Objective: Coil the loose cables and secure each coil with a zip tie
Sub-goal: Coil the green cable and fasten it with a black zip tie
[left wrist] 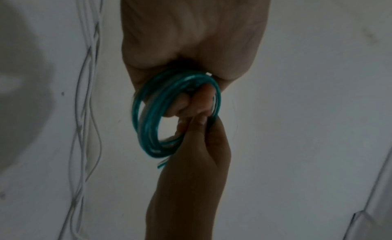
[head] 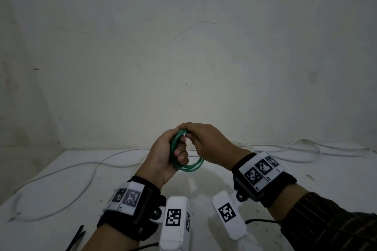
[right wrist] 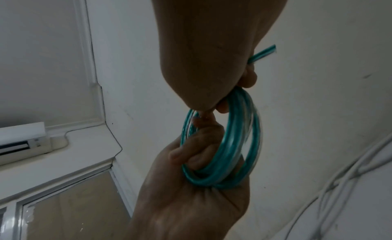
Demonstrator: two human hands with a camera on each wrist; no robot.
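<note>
The left hand point(head: 163, 155) is gripping the green cable coil point(head: 186, 166), fingers curling through its loops; the right hand point(head: 208, 144) is pinching the coil's far side, probably its loose end point(right wrist: 264, 53). Beyond both hands, white cables point(head: 285, 146) are lying across the table point(head: 61, 189)
</note>
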